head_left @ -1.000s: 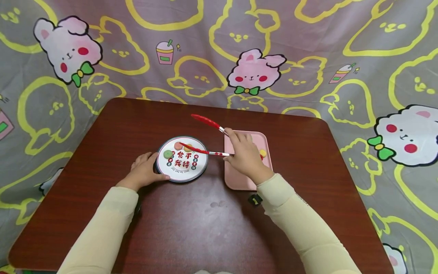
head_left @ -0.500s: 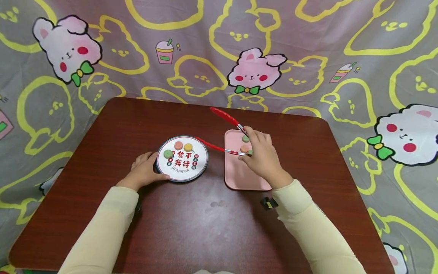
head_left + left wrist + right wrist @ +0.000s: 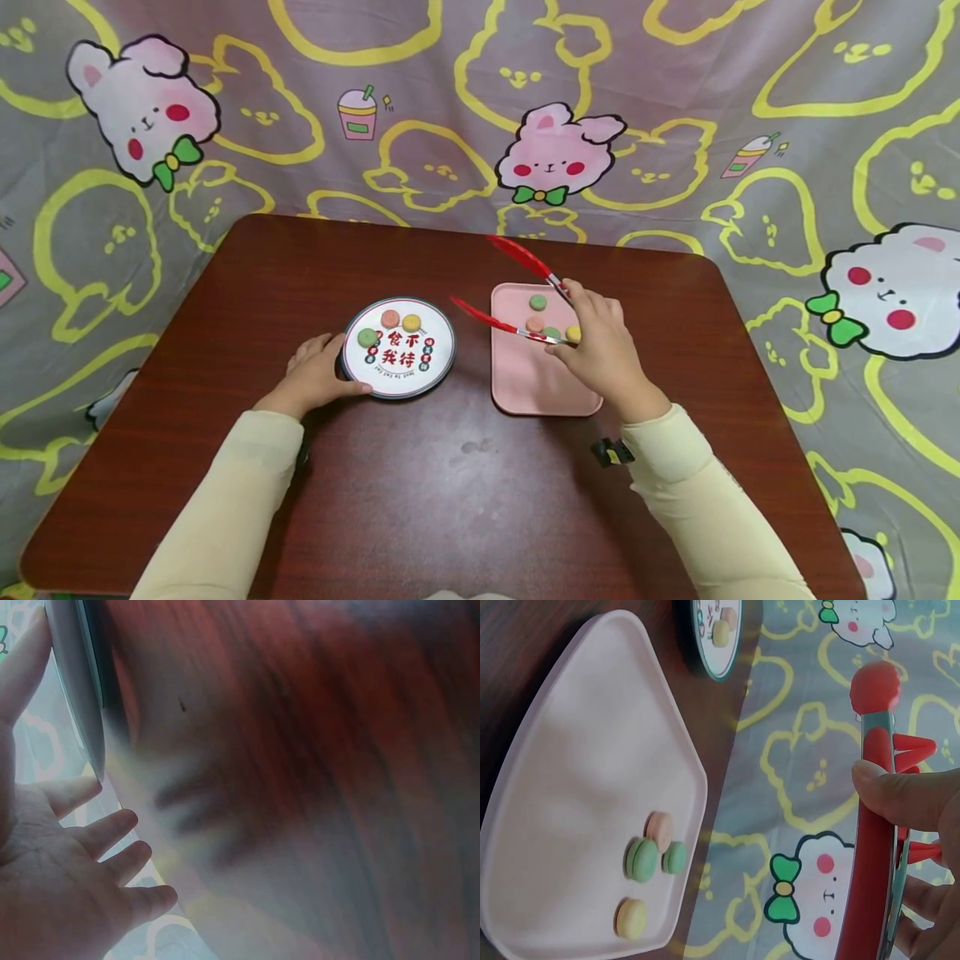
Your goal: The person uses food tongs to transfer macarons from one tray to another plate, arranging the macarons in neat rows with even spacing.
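Observation:
My left hand point(image 3: 316, 372) holds the rim of a round white plate point(image 3: 401, 380), thumb at its near edge and index finger at its left side. The plate has a dark rim and red printed characters; a pink macaron point(image 3: 390, 318), a yellow macaron point(image 3: 412, 322) and a green macaron point(image 3: 367, 337) lie on it. In my right hand point(image 3: 604, 352) is a pair of red-tipped tongs point(image 3: 488, 322), gripped by the handle, arms spread with nothing between the tips. They hang above a pink tray point(image 3: 525, 387), which bears several macarons, including a green macaron point(image 3: 641, 859) and a yellow one point(image 3: 631, 919).
Plate and tray stand apart on a dark reddish-brown wooden table point(image 3: 450, 500). A cartoon-printed curtain point(image 3: 420, 83) hangs behind the table and along its sides.
My right hand has moved right with the tongs, from above the plate to above the tray. More of the tray's macarons show now. My left hand has stayed at the plate.

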A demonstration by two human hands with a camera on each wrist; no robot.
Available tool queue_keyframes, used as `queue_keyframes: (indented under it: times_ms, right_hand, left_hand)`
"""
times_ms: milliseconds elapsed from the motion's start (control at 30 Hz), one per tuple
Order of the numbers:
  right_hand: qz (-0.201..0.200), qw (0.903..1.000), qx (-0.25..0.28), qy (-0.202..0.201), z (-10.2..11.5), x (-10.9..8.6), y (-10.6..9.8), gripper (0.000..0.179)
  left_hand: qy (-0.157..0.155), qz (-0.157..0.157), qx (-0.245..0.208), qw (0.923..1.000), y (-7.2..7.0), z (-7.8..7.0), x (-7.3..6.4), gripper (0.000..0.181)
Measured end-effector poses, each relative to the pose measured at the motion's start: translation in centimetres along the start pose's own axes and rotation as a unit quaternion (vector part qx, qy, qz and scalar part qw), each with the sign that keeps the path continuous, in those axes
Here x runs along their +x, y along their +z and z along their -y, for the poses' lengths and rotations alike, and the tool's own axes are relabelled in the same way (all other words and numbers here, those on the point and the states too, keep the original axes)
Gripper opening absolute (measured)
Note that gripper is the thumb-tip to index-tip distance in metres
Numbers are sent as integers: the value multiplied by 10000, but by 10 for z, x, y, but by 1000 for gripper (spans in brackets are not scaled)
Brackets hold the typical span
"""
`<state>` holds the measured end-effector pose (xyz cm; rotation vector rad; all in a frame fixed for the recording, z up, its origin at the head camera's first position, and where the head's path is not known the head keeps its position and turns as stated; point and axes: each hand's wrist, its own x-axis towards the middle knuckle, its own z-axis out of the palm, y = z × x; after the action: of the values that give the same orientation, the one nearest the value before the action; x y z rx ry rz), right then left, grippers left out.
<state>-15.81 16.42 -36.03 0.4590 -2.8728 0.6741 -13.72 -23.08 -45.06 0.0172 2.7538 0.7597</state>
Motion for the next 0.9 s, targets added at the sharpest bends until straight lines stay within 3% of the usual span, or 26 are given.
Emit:
queue_keyframes:
  times_ms: [900]
  right_hand:
    - [59,9987,-503,75,-41,-17,-13,87]
  left_hand:
    - [50,-37,31,10000,2,0,1,104]
